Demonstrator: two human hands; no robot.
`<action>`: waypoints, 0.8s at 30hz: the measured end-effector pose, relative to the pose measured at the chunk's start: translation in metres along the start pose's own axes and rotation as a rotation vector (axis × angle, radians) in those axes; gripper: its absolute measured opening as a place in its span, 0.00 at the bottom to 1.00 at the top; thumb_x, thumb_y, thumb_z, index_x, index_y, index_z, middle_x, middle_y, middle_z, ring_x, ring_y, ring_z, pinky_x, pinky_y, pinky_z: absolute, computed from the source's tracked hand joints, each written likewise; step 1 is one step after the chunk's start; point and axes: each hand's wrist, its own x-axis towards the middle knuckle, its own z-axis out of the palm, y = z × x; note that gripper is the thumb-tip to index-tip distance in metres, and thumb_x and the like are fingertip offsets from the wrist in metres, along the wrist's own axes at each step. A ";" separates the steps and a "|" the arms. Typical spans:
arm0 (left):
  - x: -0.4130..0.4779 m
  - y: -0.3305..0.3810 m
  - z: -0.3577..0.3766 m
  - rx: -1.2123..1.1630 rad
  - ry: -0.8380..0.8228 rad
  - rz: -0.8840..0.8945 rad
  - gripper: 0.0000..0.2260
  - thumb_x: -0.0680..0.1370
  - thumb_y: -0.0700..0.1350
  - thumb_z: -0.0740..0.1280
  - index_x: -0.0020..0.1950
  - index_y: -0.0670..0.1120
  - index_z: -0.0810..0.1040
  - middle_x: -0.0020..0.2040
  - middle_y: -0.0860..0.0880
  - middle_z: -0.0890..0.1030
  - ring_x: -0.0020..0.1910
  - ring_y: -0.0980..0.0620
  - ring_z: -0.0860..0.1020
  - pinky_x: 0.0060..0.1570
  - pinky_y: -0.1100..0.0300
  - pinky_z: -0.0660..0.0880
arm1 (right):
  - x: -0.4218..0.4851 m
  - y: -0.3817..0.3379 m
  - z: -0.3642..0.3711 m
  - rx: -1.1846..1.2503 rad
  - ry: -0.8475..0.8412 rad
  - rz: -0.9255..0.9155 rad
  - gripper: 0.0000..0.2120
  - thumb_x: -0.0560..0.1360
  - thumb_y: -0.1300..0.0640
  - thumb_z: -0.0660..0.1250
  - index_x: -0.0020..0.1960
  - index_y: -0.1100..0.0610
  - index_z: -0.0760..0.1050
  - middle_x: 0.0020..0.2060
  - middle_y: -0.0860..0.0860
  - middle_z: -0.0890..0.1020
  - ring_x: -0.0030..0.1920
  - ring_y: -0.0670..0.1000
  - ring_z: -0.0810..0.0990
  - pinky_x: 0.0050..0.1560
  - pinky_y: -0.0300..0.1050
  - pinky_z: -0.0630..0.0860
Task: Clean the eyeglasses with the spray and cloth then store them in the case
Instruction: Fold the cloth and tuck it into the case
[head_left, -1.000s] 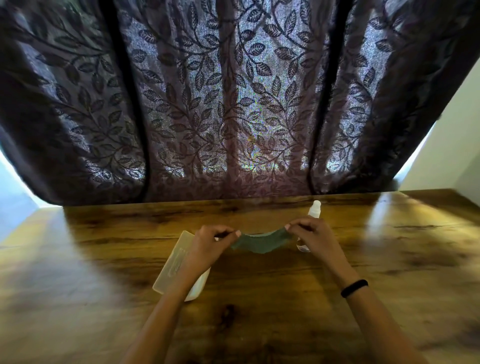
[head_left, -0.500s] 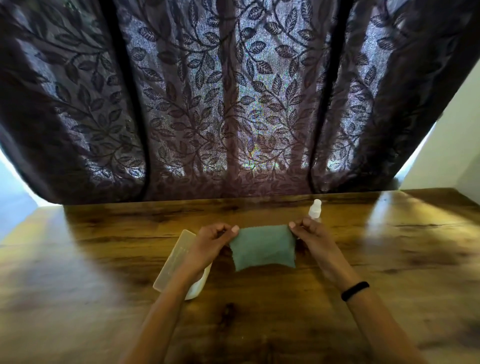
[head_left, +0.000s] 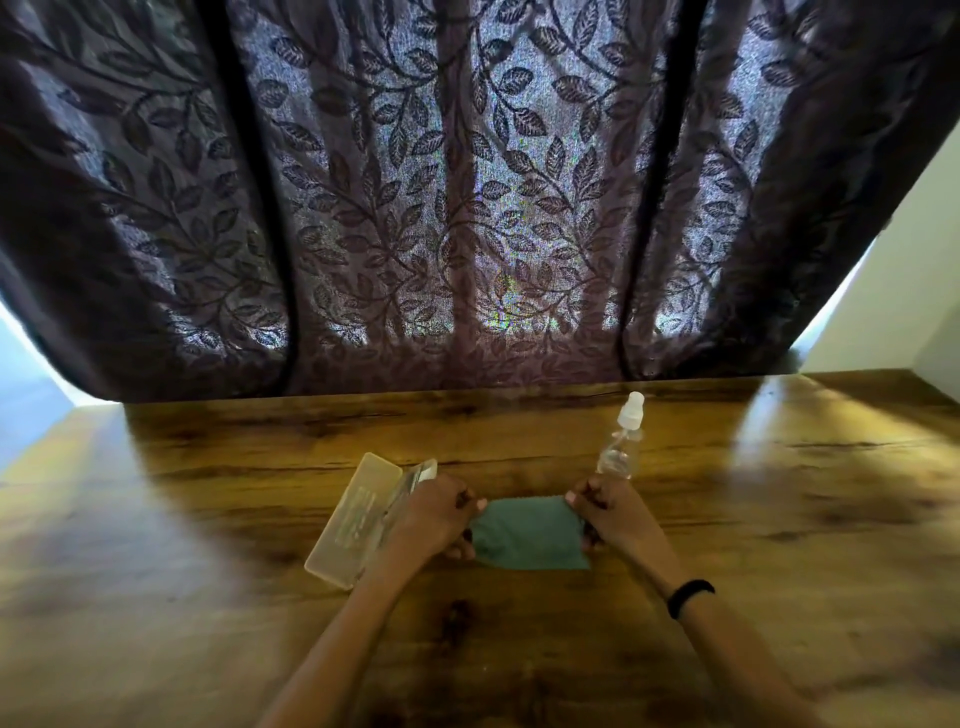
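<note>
Cloth (head_left: 530, 532), one soft teal-green rectangle with a matte weave, is stretched flat between two hands low over the table (head_left: 779, 519); whether it rests on the wood is unclear. The left hand (head_left: 431, 514) pinches its left edge with curled fingers, and the right hand (head_left: 608, 512) pinches its right edge the same way. One case (head_left: 358, 514) of frosted, translucent plastic, long with rounded corners, lies hinged open just left of the cloth, its near half partly hidden by the left hand. Its contents are too blurred to tell, and the eyeglasses cannot be made out anywhere. One spray bottle (head_left: 623, 441), slim clear plastic with a white nozzle, stands upright just beyond the right hand. The table is glossy brown wood with dark grain streaks. One black band (head_left: 691, 597) circles the right wrist. Behind hangs a dark curtain (head_left: 467, 182) woven with a leaf pattern.
</note>
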 end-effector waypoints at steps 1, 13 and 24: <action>0.003 0.001 0.003 0.065 0.041 0.030 0.06 0.78 0.47 0.61 0.46 0.46 0.73 0.34 0.50 0.79 0.23 0.60 0.78 0.22 0.71 0.71 | 0.003 0.002 0.003 -0.051 0.020 0.002 0.09 0.78 0.57 0.61 0.47 0.63 0.74 0.37 0.56 0.79 0.30 0.49 0.77 0.31 0.40 0.75; -0.006 0.002 0.016 0.516 0.302 0.388 0.10 0.77 0.44 0.63 0.58 0.47 0.73 0.58 0.47 0.76 0.52 0.48 0.77 0.48 0.58 0.74 | -0.005 0.011 0.004 -0.542 0.205 -0.295 0.10 0.76 0.60 0.61 0.55 0.54 0.73 0.52 0.53 0.81 0.49 0.55 0.81 0.45 0.49 0.78; -0.031 -0.028 0.025 0.795 0.134 0.552 0.13 0.79 0.43 0.58 0.64 0.49 0.68 0.64 0.48 0.72 0.60 0.50 0.72 0.57 0.56 0.73 | -0.023 0.032 0.000 -0.729 -0.051 -0.564 0.12 0.78 0.50 0.58 0.59 0.47 0.74 0.57 0.44 0.76 0.58 0.44 0.70 0.56 0.36 0.69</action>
